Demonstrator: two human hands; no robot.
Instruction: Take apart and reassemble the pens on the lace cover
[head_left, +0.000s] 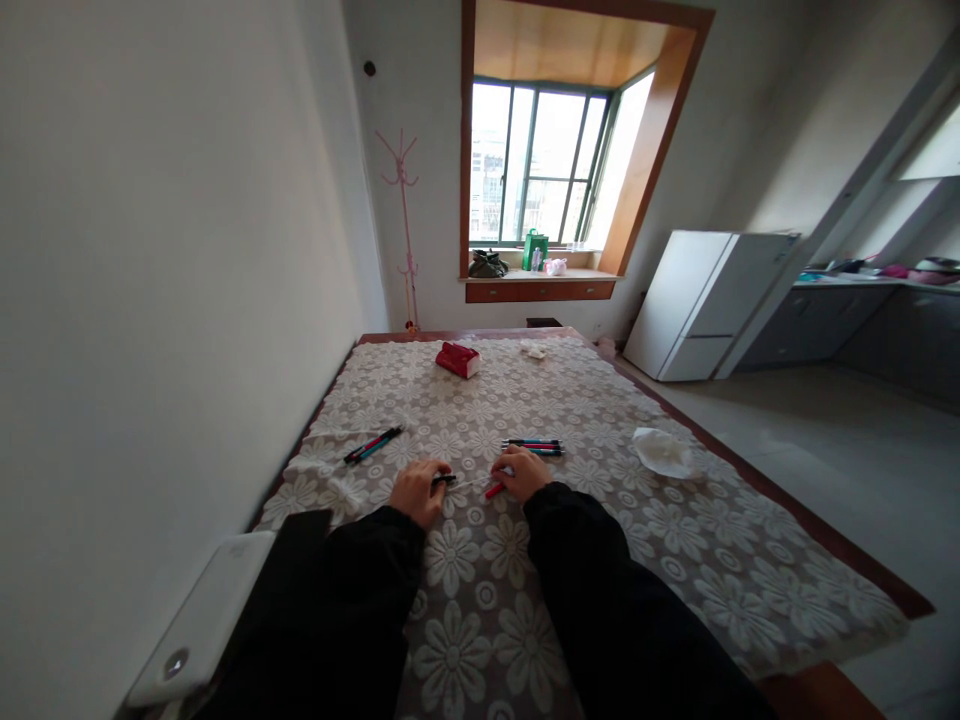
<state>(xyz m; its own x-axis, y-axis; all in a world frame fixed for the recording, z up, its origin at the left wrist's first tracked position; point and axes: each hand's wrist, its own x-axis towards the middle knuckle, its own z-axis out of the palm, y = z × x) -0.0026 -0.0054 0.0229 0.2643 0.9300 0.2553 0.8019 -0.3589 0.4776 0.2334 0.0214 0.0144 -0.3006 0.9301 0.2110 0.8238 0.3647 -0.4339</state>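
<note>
A wooden table [904, 597] spreads out before me under a flower-patterned lace tablecloth [457, 645]. Beyond it I see a sliding window [540, 165] in a deep wood-framed bay, a white two-door refrigerator [686, 300] leaning in my view to the right, and a pink coat stand [406, 215] in the far corner. At my left elbow sits a white case-like object [202, 615] that I cannot identify.

On the windowsill stands a green bag [535, 250], its contents hidden from me. A crumpled white plastic bag [666, 455] lies to the right on the cloth; I cannot tell what it holds. Toward the far edge rests a red tissue packet [454, 360], white at its near end.

My left hand [421, 492] is curled, pinching a black pen [444, 480] that points toward my right. My right hand [520, 474] is closed over a red pen [494, 491], whose end shows below my fingers. One pen bundle [373, 445] lies slantwise beyond my left hand; another set of pens [532, 441] lies side by side just past my right knuckles.
</note>
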